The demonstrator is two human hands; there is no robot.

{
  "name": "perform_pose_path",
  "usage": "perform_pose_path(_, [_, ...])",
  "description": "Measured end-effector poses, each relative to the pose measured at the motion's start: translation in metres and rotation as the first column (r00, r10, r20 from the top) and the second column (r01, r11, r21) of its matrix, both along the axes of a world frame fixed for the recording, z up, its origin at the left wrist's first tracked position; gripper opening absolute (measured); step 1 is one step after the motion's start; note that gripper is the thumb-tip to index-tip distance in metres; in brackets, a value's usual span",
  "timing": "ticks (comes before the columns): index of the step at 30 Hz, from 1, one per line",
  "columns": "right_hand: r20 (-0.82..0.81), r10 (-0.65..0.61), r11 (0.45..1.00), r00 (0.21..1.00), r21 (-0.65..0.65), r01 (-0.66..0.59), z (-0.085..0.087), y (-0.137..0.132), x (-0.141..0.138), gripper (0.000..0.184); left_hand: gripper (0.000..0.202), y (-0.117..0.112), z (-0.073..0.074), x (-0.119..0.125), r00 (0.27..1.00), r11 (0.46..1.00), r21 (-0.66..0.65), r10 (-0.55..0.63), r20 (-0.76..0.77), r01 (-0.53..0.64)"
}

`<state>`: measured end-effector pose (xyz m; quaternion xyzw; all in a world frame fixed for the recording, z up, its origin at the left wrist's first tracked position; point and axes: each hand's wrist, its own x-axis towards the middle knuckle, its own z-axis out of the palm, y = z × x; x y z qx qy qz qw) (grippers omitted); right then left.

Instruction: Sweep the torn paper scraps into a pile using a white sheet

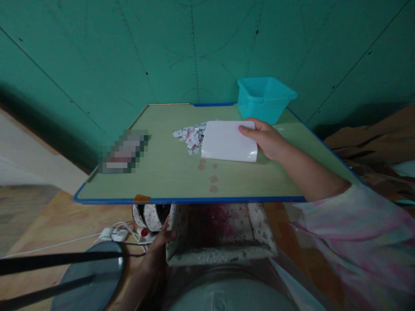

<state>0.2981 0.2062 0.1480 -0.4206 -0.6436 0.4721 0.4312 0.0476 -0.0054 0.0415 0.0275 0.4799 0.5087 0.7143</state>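
Note:
My right hand [262,134] grips the right edge of a white glossy sheet [228,140], with the thumb on top and the fingers hidden underneath. The sheet's left edge lies against a pile of torn paper scraps [191,136] on the table and covers part of it. Below the table's front edge, my left hand [164,237] grips the left wall of a stained, speckled box [220,255]. The box is open at the top, its far part hidden under the table, with dark and pinkish stains inside.
A turquoise plastic basket [264,101] stands at the table's back right. A blurred-out flat object [123,153] lies at the left. The table [168,181] has a blue edge. On the floor are a power strip [113,234], cables and a round stool [90,276]; cardboard [376,134] leans at the right.

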Motion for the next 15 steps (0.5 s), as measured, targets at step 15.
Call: perform_pose_path(15, [-0.007,0.086,0.994,0.996,-0.063,-0.086,-0.0023,-0.0038,-0.0038,0.029,0.063,0.0033,-0.0101,-0.0043,1.000,1.000,0.025,-0.015,0.013,0.015])
